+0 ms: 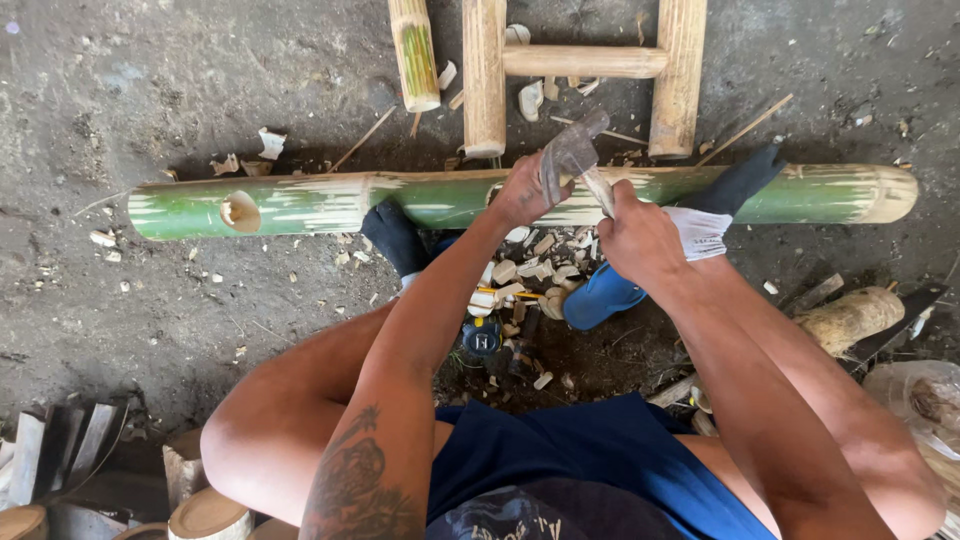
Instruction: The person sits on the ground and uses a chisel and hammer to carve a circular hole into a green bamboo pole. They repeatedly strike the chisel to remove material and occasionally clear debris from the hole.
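- Dirt floor [120, 90], strewn with chips.
- Bamboo pole [300, 203]: lies crosswise, pinned by both feet; likely stiff, heavy, slick-skinned.
- Blade [568, 152]: over the pole's middle; right hand [640, 235] clamped on its handle, left hand [520, 192] closed at the blade.

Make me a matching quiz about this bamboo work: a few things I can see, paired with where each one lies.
Things:
1. long green bamboo pole
2. grey metal chopping blade
3. pale bamboo ladder frame
4. small pale bamboo chips

Places:
A. on the ground beyond the pole
B. gripped in the right hand
C. lying crosswise under both feet
D. heaped between the feet

Pairs: 1-C, 2-B, 3-A, 4-D
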